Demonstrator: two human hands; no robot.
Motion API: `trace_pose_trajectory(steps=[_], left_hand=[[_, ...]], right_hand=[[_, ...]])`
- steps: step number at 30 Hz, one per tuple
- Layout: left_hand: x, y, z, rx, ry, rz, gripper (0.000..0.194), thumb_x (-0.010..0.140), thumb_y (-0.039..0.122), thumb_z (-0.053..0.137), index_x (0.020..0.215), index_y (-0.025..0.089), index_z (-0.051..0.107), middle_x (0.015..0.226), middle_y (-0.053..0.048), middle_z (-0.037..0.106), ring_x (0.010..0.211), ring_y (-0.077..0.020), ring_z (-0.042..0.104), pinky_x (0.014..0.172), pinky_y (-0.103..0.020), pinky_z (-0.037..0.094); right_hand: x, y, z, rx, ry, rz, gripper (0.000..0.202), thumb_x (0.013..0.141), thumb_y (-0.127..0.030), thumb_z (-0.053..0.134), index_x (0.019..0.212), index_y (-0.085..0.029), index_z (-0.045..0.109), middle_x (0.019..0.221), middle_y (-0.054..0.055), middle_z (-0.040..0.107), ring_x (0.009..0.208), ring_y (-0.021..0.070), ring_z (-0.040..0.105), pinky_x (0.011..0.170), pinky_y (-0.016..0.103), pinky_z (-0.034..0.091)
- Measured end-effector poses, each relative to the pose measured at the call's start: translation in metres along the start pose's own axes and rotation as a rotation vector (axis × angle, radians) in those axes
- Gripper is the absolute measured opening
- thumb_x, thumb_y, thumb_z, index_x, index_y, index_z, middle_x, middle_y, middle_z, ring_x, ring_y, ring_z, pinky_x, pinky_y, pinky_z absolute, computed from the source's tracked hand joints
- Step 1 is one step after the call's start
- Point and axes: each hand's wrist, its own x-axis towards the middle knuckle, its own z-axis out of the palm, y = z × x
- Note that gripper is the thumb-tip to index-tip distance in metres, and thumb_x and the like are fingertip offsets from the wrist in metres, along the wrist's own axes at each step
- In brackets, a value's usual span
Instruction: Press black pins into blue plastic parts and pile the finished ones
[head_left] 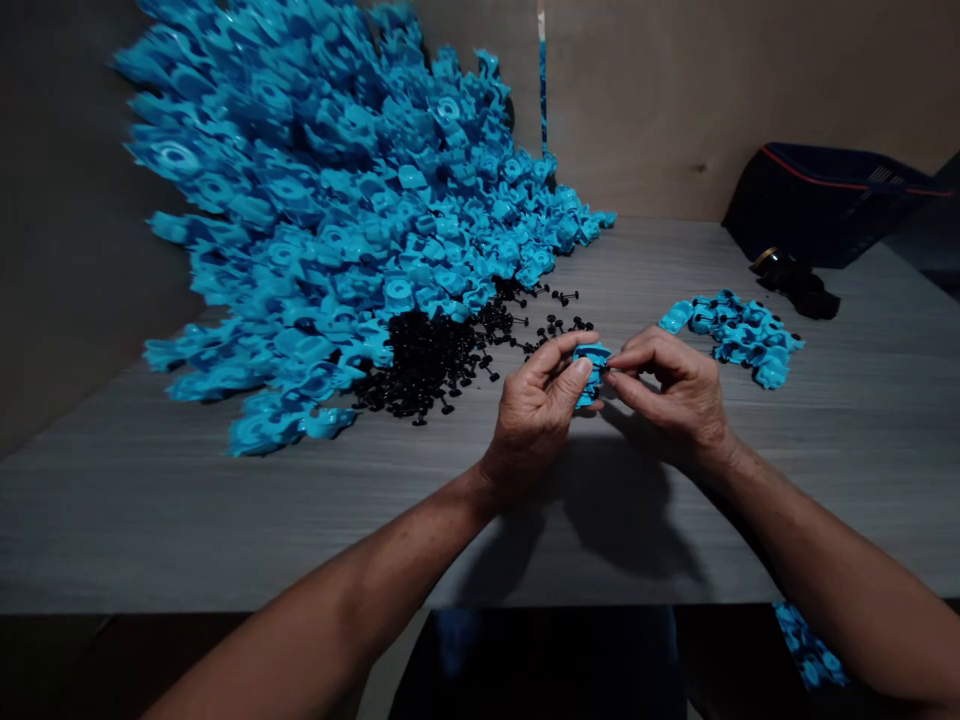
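My left hand [544, 395] is closed round a small blue plastic toy car body [589, 385], thumb on its near face. At the body's right side, my right hand [671, 388] pinches a small black wheel axle [606, 366] between thumb and forefinger; most of the axle is hidden by the fingertips. Just beyond my left hand lies a heap of black wheel axles [435, 360], dumbbell-shaped with a disc at each end. Past my right hand rests a small group of blue car bodies with black wheels [742, 330].
A tall heap of blue car bodies [322, 200] fills the table's back left against the wall. At the back right stands a dark blue bag [817, 205] with red trim, a dark object [799, 285] before it. More blue pieces [810, 645] show below the table's front edge [300, 608].
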Motion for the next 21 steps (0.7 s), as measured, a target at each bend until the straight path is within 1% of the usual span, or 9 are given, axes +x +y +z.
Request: trace_pose_trajectory(steps=[6,12,15,19,21], left_hand=[[-0.0010,-0.0005,-0.0004,0.013,0.006,-0.003,0.033,0.087,0.038,0.071,0.113,0.018,0.071,0.101,-0.005,0.069,0.078,-0.0144,0.066,0.066,-0.026,0.064],[0.0001,-0.0025,-0.0009,0.001,-0.009,-0.010,0.035,0.086,0.037,0.071,0.114,0.017,0.069,0.102,-0.005,0.069,0.078,-0.0135,0.065,0.065,-0.025,0.065],[0.0007,-0.0041,-0.0012,0.002,-0.020,-0.007,0.036,0.087,0.038,0.070,0.116,0.017,0.068,0.102,-0.005,0.068,0.078,-0.0137,0.066,0.066,-0.026,0.065],[0.0005,-0.0068,-0.0022,0.022,-0.020,0.014,0.035,0.087,0.038,0.068,0.116,0.017,0.068,0.100,-0.005,0.069,0.077,-0.0141,0.067,0.064,-0.026,0.065],[0.0002,-0.0078,-0.0026,0.029,-0.030,0.019,0.034,0.088,0.038,0.067,0.116,0.017,0.068,0.102,-0.006,0.071,0.079,-0.0153,0.069,0.064,-0.026,0.065]], right_hand=[[0.0008,-0.0048,-0.0012,-0.025,0.022,0.015,0.010,0.080,-0.012,0.070,0.079,-0.022,0.072,0.069,-0.002,0.065,0.065,0.0132,0.060,0.059,0.027,0.048],[0.0006,-0.0027,-0.0010,0.053,0.013,0.099,0.009,0.079,-0.013,0.071,0.077,-0.021,0.072,0.069,-0.002,0.063,0.065,0.0119,0.058,0.058,0.025,0.046],[0.0005,-0.0020,-0.0009,0.146,-0.005,0.243,0.005,0.078,-0.019,0.075,0.082,-0.021,0.072,0.070,-0.003,0.060,0.063,0.0105,0.055,0.057,0.024,0.045],[0.0022,-0.0013,-0.0018,0.321,-0.015,0.474,0.030,0.070,-0.028,0.083,0.096,-0.021,0.071,0.075,-0.004,0.060,0.063,0.0092,0.054,0.055,0.022,0.045],[0.0035,-0.0011,-0.0026,0.411,-0.055,0.534,0.034,0.069,-0.032,0.085,0.097,-0.020,0.071,0.079,-0.002,0.063,0.068,0.0106,0.058,0.059,0.024,0.049]])
